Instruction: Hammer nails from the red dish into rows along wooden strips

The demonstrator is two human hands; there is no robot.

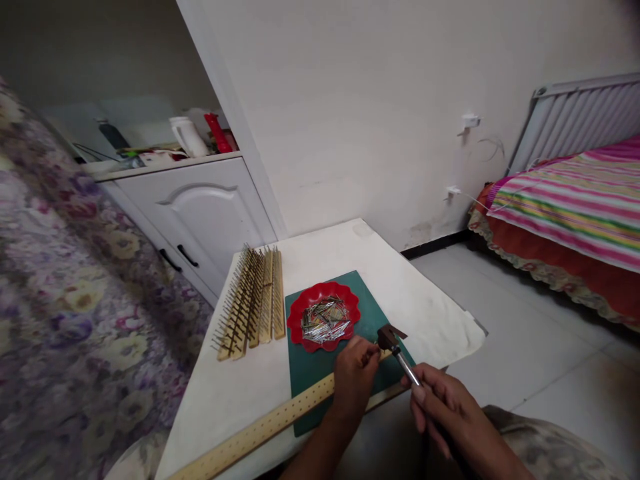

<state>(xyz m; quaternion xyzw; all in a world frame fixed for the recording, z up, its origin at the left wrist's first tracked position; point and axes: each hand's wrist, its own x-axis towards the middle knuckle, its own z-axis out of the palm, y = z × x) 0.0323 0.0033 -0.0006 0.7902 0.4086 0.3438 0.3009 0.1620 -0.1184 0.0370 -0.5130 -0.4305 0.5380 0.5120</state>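
Head view: your left hand [354, 373] pinches a nail on the strip [280, 421] at the desk's near edge; right hand [443, 400] grips the hammer [391, 339]; nailing step; next needs a square tap.

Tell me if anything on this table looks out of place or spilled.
Nothing stands out. The nails sit inside the red dish, the studded strips lie stacked together, and the left hand steadies the wooden strip under the hammer.

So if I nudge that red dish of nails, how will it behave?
The red dish looks thin, shallow and scalloped, so probably light itself; the loose nails piled in it likely add most of the weight. On the green mat it may slide rather than tip. A sharp shove could probably scatter the nails over the low rim.
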